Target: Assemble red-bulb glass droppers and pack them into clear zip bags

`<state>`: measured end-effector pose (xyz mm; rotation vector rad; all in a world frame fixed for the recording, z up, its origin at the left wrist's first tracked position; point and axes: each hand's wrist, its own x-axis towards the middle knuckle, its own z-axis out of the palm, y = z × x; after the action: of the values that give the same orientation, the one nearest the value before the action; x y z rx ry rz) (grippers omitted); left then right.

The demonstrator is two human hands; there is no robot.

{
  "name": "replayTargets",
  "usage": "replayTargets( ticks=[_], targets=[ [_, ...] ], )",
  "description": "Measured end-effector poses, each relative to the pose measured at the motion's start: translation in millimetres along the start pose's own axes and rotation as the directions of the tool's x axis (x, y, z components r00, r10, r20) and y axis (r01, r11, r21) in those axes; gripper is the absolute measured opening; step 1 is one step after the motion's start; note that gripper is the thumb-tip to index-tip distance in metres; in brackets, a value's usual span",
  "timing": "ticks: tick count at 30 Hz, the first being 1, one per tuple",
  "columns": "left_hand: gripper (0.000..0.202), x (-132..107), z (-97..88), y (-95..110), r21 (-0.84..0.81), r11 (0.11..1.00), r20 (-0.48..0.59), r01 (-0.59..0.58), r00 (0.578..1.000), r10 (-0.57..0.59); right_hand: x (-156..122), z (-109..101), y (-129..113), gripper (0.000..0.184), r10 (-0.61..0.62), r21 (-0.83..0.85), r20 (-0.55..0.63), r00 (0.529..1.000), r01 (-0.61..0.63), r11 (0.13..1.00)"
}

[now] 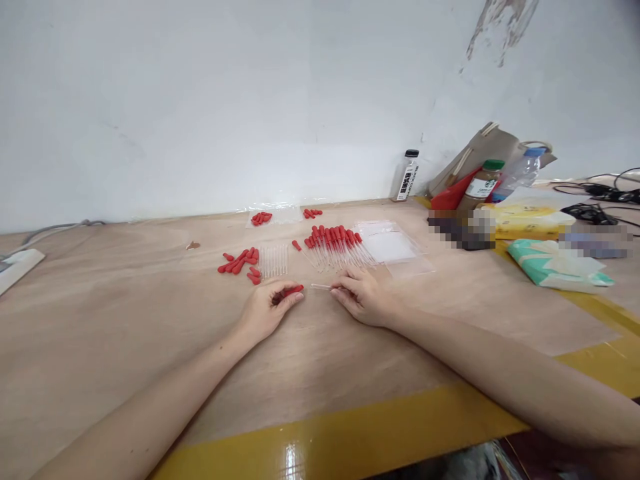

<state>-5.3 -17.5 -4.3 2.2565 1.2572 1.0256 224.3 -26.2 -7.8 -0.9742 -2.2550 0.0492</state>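
Between the thumb and fingers of my left hand (270, 308) is a red rubber dropper bulb (294, 290), its end pointing right. My right hand (361, 297) pinches a thin clear glass tube (320, 287), which points left toward the bulb; a small gap separates the two. Just beyond my left hand lie a row of clear tubes (274, 261) and a loose pile of red bulbs (241, 261). Past my right hand, several droppers with red bulbs fitted on clear tubes (333, 241) lie side by side.
Clear plastic bags (387, 243) lie right of the droppers. More red bulbs (261, 218) rest on a bag near the wall. Bottles (406, 177), a paper bag (470, 157), tissue packs (555, 263) and black cables (610, 193) stand at right. A white power strip (20, 268) is at far left.
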Motion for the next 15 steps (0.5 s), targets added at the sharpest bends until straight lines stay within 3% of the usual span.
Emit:
replayTargets(
  ticks=[4,15],
  targets=[
    [0.021,0.6,0.4,8.1,0.034,0.996,0.028,-0.080,0.996,0.079,-0.1,2.4,-1.8,0.020,0.014,-0.006,-0.010,1.000,-0.014,1.000],
    [0.018,-3.7,1.9,9.8,0.001,0.992,-0.018,-0.127,0.992,0.127,1.9,4.5,-1.4,0.020,-0.055,-0.020,0.007,0.998,0.056,0.998]
  ],
)
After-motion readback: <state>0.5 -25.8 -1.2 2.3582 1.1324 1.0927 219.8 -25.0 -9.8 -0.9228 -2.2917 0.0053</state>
